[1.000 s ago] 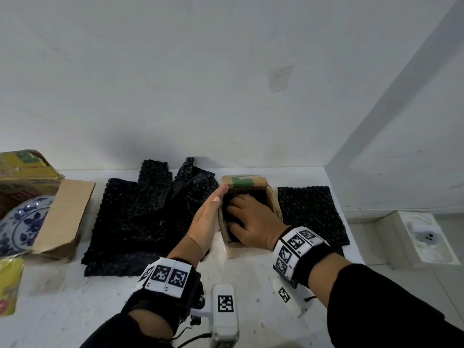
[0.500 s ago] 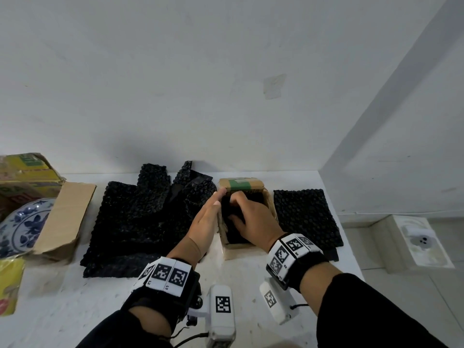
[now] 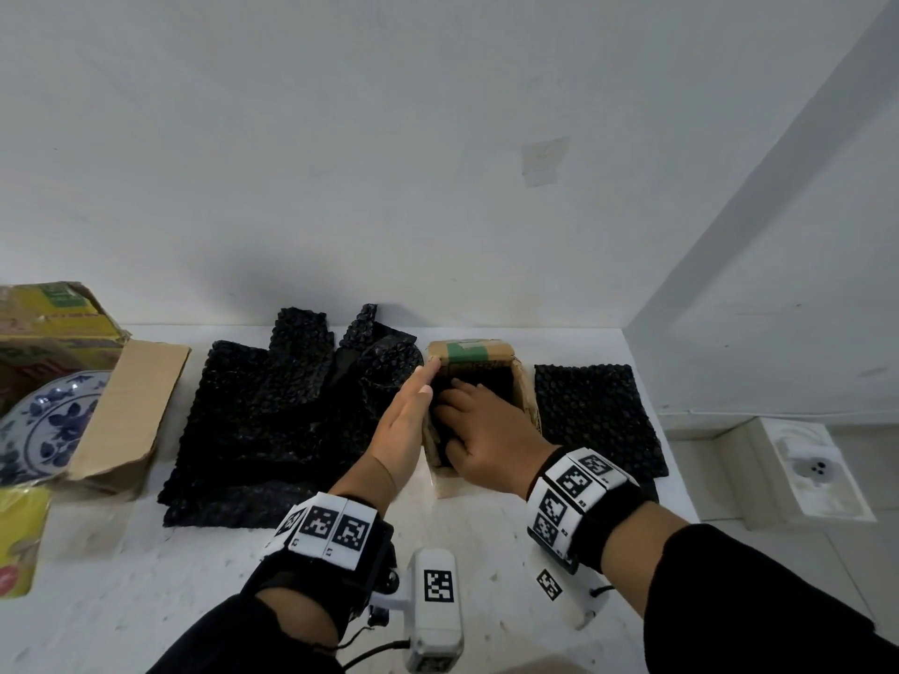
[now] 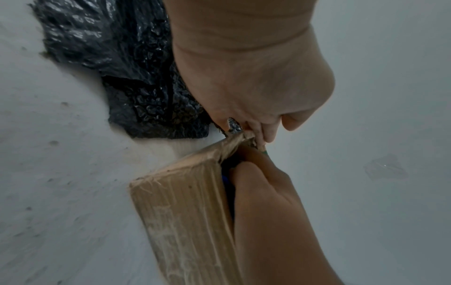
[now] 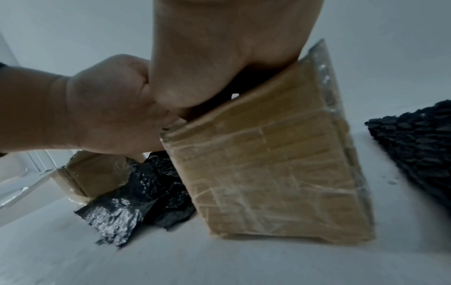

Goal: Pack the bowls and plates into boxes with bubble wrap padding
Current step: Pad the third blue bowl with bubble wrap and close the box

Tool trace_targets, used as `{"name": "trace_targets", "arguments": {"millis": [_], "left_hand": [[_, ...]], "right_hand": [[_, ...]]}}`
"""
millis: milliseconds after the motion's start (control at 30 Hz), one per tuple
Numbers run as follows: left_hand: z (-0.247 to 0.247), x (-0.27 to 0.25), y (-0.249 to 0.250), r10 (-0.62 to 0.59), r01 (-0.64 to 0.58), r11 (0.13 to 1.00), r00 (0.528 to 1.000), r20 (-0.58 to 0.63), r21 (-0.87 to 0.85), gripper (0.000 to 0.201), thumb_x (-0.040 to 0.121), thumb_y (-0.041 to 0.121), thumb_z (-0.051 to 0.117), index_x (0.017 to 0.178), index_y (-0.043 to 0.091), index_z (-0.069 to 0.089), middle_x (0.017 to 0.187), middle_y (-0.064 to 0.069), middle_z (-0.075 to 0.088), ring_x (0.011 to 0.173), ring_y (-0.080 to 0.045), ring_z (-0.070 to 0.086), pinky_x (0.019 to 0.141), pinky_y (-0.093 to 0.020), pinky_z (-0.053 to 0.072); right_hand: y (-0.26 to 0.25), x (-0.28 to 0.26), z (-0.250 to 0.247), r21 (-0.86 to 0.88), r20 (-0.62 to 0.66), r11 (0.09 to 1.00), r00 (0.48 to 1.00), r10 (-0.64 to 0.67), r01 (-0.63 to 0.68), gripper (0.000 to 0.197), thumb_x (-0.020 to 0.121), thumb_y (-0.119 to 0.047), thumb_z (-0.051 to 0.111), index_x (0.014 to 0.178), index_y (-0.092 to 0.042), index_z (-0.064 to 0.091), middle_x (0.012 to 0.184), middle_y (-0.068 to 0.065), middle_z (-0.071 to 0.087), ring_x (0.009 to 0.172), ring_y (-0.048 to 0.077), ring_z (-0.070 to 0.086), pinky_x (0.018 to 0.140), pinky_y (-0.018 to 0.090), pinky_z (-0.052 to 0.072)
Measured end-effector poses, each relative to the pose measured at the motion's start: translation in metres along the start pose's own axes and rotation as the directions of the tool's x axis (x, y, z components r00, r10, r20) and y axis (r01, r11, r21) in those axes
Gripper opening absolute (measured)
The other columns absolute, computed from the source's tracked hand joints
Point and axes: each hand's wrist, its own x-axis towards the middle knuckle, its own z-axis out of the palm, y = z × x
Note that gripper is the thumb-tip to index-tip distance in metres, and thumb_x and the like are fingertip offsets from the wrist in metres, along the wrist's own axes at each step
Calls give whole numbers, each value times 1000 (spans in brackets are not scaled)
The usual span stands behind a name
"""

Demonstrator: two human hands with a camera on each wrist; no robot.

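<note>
Left of centre, the left hand [image 3: 406, 420] lies flat, fingers straight, bracing the box [image 3: 528, 396]. The right hand [image 3: 486, 442], fingers curled, presses black wrap [image 3: 445, 447] inside: padding step. Next, probably the plate [image 3: 36, 425], far left.

I'm in a plain room, likely a home: bare white walls [image 3: 340, 138], a white tabletop [image 3: 146, 576], a floor-level wall socket [image 3: 817, 471], tiled floor.

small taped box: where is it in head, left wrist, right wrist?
Head: small taped box centre, between the hands.
Left wrist: lower centre, below the left hand.
Right wrist: centre right.
Shared landmark: crumpled black bubble wrap on its left.
</note>
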Motion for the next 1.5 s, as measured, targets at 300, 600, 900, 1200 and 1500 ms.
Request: {"name": "trace_targets", "arguments": {"millis": [300, 600, 900, 1200, 1500], "left_hand": [[-4, -1, 5, -16, 16, 1000, 1000, 15, 0, 42, 102, 11, 25, 141, 9, 37, 149, -2, 36, 137, -10, 30, 110, -16, 27], [-1, 1, 4, -19, 17, 998, 999, 33, 63, 40, 102, 16, 27, 141, 21, 37, 151, 4, 32, 139, -8, 25, 118, -29, 17], [-3, 3, 1, 10, -11, 1000, 997, 74, 19, 50, 85, 36, 33, 135, 30, 36, 151, 4, 31, 141, -6, 23, 119, -31, 15], [-3, 2, -3, -20, 16, 998, 998, 64, 61, 52, 84, 41, 33, 135, 36, 35, 152, 10, 29, 141, -3, 19, 120, -35, 12], [1, 2, -2, 8, -17, 996, 995, 98, 89, 45, 98, 27, 34, 143, 19, 32, 152, 5, 28, 140, -3, 22, 117, -25, 14]], "right_hand": [[-14, 22, -17, -118, 113, 983, 981, 155, -142, 35, 92, -25, 41, 124, -16, 52, 122, 2, 57, 118, 25, 47, 112, 45, 21], [-15, 35, 5, 150, -176, 903, 888, 425, -403, 34, 92, -21, 44, 125, -14, 48, 98, 13, 65, 93, 33, 60, 71, 42, 52], [-8, 12, 10, -87, -165, 984, 977, 138, -154, 41, 92, -29, 36, 118, -10, 60, 113, 6, 56, 107, 29, 49, 98, 45, 39], [-20, 32, -8, -212, 141, 938, 941, 308, -275, 56, 93, -41, 27, 144, -17, 31, 136, 1, 46, 127, 26, 35, 111, 49, 15], [-9, 3, 5, -99, 3, 973, 978, 209, -208, 66, 85, -41, 21, 145, -13, 24, 143, 6, 36, 133, 26, 30, 115, 48, 13]]}}
